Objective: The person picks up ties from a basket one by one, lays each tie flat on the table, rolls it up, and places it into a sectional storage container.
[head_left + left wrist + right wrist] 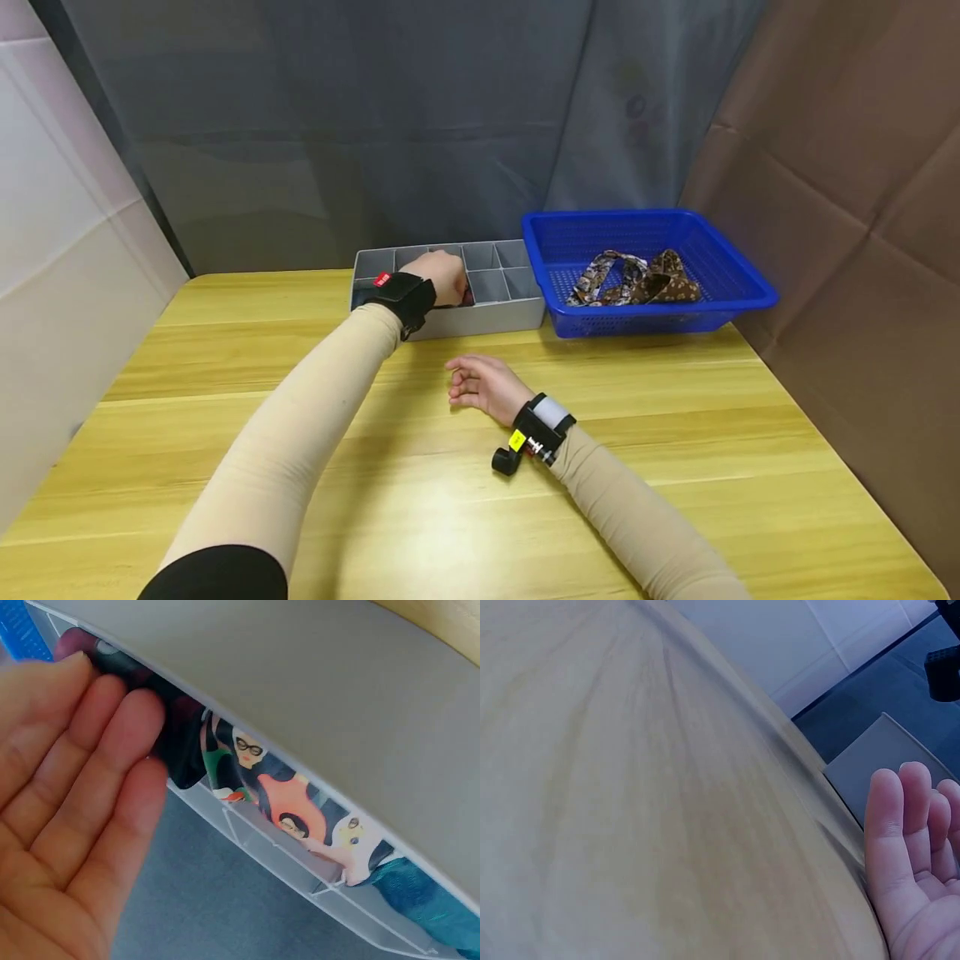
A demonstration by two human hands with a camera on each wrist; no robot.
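Left hand [444, 277], fingers straight, touches the folded tie [225, 761] in the divided tray [487, 312]; right hand [483, 386] rests open on the surface [675, 417]; ties [637, 282] lie in the basket [742, 279].

A yellow wooden counter [465, 500] with long light and dark stripes fills the bottom of the view. Behind it hangs a big gray curtain [375, 125] with soft folds, and a white wall panel [60, 250] stands on the left side. On the right stands a brown wall of paper or card [847, 167] with creases in it, and soft, even light falls on everything.
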